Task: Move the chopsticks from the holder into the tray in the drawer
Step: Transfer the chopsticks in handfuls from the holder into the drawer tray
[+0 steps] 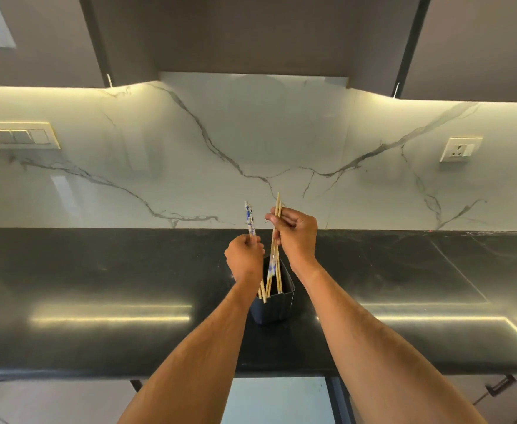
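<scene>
A dark blue holder (277, 307) stands on the black countertop (98, 270), just in front of me. Several plain wooden chopsticks (278, 280) lean inside it. My left hand (245, 258) is closed on a pair of white chopsticks with a blue pattern (250, 220), whose tops point up above the fist. My right hand (295, 234) grips a pair of plain wooden chopsticks (277, 206) near their upper ends; their lower ends reach down into the holder. The drawer shows as a pale open area (278, 399) below the counter edge; no tray is visible in it.
A white marble backsplash (190, 166) rises behind the counter, with a switch panel (17, 136) at left and a socket (460, 148) at right. Dark wall cabinets (251, 35) hang overhead. A cabinet handle (500, 385) sits at lower right.
</scene>
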`<state>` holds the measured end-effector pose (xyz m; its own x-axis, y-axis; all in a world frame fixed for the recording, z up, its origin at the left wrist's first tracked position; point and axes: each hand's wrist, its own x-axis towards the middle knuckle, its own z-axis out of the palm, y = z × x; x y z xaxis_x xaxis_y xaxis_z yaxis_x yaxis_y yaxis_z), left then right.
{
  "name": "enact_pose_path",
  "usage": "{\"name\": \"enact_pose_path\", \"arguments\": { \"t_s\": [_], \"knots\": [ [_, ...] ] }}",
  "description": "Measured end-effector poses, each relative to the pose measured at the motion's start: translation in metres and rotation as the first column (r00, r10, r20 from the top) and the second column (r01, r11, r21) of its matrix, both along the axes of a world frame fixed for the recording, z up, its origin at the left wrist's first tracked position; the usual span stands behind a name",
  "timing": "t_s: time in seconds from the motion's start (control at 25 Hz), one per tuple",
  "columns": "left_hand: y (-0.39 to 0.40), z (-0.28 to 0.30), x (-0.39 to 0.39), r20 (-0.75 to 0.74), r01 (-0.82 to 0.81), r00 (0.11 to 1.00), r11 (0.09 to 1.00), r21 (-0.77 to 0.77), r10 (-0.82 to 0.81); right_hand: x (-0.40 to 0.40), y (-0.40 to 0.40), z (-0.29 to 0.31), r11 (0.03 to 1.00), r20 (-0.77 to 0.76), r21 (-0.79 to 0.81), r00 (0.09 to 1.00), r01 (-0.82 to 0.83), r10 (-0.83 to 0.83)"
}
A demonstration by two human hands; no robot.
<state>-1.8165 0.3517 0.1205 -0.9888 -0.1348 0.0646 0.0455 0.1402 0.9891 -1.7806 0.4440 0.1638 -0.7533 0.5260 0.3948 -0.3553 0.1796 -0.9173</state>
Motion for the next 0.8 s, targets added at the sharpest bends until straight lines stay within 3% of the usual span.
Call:
{"name": "enact_pose_path", "arguments": {
  "t_s": [0.08, 0.16, 0.24, 0.28, 0.36, 0.44, 0.56, 0.8],
  "knots": [
    [-0.014, 0.004, 0.008, 0.075, -0.006, 0.997, 0.999, 0.036, 0.003, 0.02, -0.012, 0.012, 0.991, -0.062, 0.131, 0.997, -0.026, 0.034],
    [-0.028, 0.014, 0.021, 0.232, 0.043, 0.969, 0.978, 0.203, -0.091, 0.042, -0.029, 0.019, 0.939, -0.073, 0.338, 0.993, -0.064, 0.094],
    [-0.047, 0.025, 0.039, 0.351, 0.085, 0.902, 0.903, 0.422, -0.249, 0.068, -0.046, 0.015, 0.765, -0.028, 0.634, 0.985, -0.115, 0.172],
    [-0.056, 0.029, 0.045, 0.362, 0.126, 0.88, 0.887, 0.444, -0.306, 0.079, -0.053, 0.01, 0.648, -0.017, 0.751, 0.977, -0.127, 0.211],
    [-0.081, 0.034, 0.054, 0.427, 0.164, 0.82, 0.871, 0.462, -0.381, 0.103, -0.068, -0.002, 0.472, -0.012, 0.872, 0.956, -0.133, 0.292],
    [-0.102, 0.038, 0.065, 0.463, 0.164, 0.754, 0.817, 0.553, -0.466, 0.123, -0.078, -0.014, 0.39, 0.005, 0.909, 0.94, -0.147, 0.341],
    [-0.12, 0.032, 0.075, 0.451, 0.092, 0.726, 0.724, 0.684, -0.519, 0.146, -0.089, -0.032, 0.356, 0.044, 0.919, 0.943, -0.167, 0.329],
    [-0.12, 0.031, 0.105, 0.421, 0.136, 0.737, 0.726, 0.674, -0.529, 0.173, -0.088, -0.058, 0.436, 0.105, 0.877, 0.965, -0.203, 0.238]
  ]
}}
